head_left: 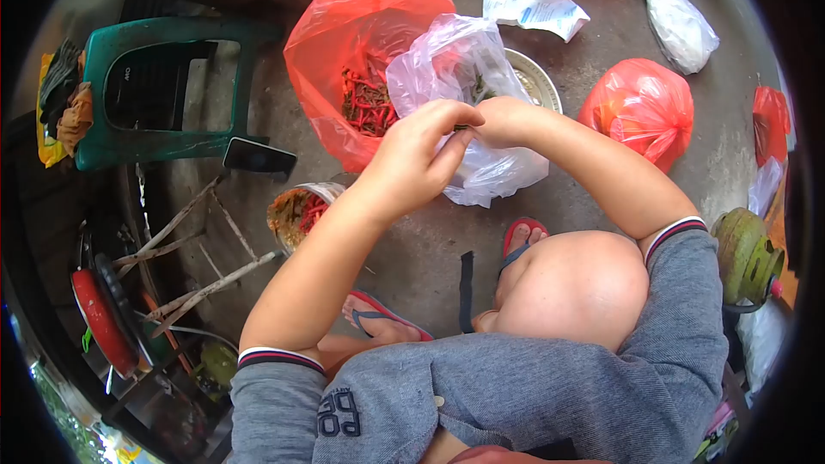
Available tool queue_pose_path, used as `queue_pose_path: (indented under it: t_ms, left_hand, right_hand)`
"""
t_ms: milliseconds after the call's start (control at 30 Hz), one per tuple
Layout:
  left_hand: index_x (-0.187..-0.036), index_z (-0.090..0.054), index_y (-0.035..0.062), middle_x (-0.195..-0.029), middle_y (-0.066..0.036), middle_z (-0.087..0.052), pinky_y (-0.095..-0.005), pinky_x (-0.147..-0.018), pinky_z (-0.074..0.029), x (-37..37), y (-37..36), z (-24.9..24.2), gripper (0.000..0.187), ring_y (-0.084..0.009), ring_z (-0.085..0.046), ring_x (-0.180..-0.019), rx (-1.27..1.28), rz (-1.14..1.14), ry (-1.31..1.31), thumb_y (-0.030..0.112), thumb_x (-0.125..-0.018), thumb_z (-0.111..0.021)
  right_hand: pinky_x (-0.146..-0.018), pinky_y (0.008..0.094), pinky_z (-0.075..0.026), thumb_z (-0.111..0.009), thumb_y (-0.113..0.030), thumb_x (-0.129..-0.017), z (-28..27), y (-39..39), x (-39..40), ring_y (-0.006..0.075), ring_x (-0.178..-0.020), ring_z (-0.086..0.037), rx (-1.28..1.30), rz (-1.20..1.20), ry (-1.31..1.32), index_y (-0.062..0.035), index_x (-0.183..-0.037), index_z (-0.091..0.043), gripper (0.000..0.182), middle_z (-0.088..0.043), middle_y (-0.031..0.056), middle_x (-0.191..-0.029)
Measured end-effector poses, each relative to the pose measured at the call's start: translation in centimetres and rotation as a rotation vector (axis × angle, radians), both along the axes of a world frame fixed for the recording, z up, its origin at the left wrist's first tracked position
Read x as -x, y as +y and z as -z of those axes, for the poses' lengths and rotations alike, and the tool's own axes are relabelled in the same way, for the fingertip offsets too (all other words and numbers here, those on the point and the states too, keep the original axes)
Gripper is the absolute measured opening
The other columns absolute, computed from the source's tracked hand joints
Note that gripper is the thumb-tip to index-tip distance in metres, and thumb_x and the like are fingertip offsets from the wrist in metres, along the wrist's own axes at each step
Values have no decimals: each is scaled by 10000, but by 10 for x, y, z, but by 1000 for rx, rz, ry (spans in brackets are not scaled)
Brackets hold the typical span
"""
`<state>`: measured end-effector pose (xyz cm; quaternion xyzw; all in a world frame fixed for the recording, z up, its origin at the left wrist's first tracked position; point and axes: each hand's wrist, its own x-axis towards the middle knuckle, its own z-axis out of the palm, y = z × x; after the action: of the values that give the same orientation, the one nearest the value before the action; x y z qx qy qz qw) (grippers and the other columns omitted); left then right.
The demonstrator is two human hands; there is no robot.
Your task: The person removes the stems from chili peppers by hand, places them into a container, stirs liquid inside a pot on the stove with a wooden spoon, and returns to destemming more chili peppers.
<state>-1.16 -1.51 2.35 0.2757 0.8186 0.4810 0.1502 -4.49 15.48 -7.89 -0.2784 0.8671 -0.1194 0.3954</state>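
Note:
My left hand [419,150] is closed in a pinch, with something small and dark green at its fingertips, too small to name. Touching it at the fingertips is my right hand [507,122], its fingers curled together; what they hold is hidden. Both hands are above a translucent white plastic bag [494,174] with a little greenery inside. Left of it stands an open red plastic bag [322,43] holding red chillies [368,103]. A tipped-looking bucket [325,192] with more red chillies is below my left forearm.
Behind the white bag, a round dish [543,77] shows its rim. A tied red bag [640,112] and a white bundle [681,27] lie to the right. At left are a green plastic stool [93,107], a phone [259,156] and a metal frame [210,283]. A green gas cylinder [746,253] stands at right.

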Motion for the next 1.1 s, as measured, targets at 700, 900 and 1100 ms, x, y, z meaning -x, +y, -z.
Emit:
queue_pose_path:
  t_ms: [700,900,1100]
  left_hand:
    - [-1167,-449,-25,-977,-278,-591,-454,-824,-445,11,20,69,554,-425,-560,-941,676,-105,-122,146,-695,-682]
    - [-1164,-502,-2,-969,-265,-603,-443,-834,-441,16,12,74,474,-421,-559,-955,621,-149,-161,126,-730,-643]
    - [-1065,-602,-5,-848,-127,-658,-297,-609,-500,15,18,85,257,-193,-642,-671,209,-219,-208,71,-819,-587]
  right_hand:
    - [-796,403,-486,-549,-109,-755,38,20,17,326,-902,-608,25,76,275,-89,-1037,-615,290,-623,185,-972]
    - [-837,384,-467,-580,-284,-788,13,41,24,316,-935,-600,161,44,132,-114,-1117,-574,370,-625,146,-1019]
    - [-834,364,-444,-586,-260,-825,-9,49,18,286,-953,-590,422,175,-167,-100,-1077,-598,298,-633,127,-1012]
